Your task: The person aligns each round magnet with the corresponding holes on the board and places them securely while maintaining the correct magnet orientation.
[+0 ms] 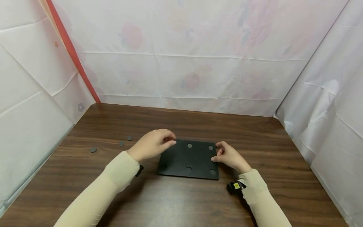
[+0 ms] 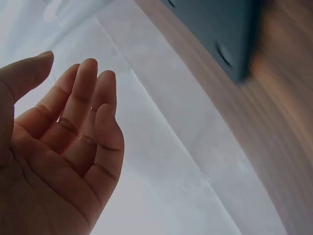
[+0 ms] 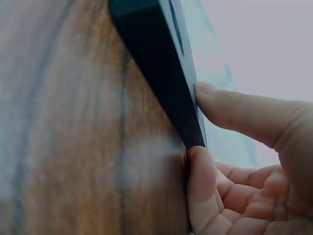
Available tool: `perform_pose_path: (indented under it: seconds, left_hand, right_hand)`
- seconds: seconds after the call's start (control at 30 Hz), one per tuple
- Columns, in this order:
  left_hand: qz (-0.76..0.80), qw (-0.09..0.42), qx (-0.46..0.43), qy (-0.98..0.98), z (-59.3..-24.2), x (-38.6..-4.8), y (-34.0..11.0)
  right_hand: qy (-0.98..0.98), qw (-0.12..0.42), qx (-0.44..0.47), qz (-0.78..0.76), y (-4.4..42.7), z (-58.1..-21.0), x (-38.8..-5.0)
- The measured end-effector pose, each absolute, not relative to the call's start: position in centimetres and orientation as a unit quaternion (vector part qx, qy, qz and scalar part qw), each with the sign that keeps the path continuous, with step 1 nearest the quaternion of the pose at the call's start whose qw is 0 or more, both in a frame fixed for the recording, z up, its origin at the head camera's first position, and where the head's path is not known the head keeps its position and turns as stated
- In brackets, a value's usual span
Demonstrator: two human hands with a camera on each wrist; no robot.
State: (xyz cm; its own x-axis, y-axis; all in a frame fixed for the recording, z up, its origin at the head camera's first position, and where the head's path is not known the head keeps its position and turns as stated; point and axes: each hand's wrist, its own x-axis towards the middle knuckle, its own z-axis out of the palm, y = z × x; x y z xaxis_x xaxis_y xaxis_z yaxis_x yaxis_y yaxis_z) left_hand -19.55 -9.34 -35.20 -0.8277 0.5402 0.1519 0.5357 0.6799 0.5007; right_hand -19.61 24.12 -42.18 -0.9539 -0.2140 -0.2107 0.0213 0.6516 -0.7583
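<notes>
A flat black board with round recesses or discs near its edges lies on the table; two circles along its far side look greyer. My right hand holds the board's right edge. In the right wrist view the thumb lies on the board's top face, with a bent finger against its edge. My left hand hovers at the board's far left corner, fingers loosely curved. Nothing shows in its palm in the left wrist view. Part of the board's left side is hidden by this hand.
Several small dark discs, among them one disc farthest left, lie on the brown wooden table left of the board. White curtains stand behind and at both sides. A black wrist device sits by the right sleeve.
</notes>
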Motion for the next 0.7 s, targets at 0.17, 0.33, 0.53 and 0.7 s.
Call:
perform_pose_path:
  seconds: [0.17, 0.33, 0.53, 0.7]
  left_hand:
    - [0.297, -0.01, 0.255, 0.92, -35.9, -18.9, -12.9]
    - [0.302, -0.029, 0.221, 0.927, -36.7, -18.6, -16.6]
    - [0.29, -0.052, 0.173, 0.94, -36.9, -18.3, -21.7]
    - [0.276, -0.065, 0.133, 0.95, -37.5, -18.1, -26.3]
  right_hand:
    - [0.895, 0.147, -0.057, -0.416, 24.2, -42.1, -19.7]
    - [0.893, 0.153, -0.062, -0.419, 24.4, -42.1, -19.7]
    - [0.89, 0.155, -0.067, -0.424, 24.4, -42.1, -19.7]
    - [0.89, 0.156, -0.065, -0.423, 24.3, -42.2, -19.7]
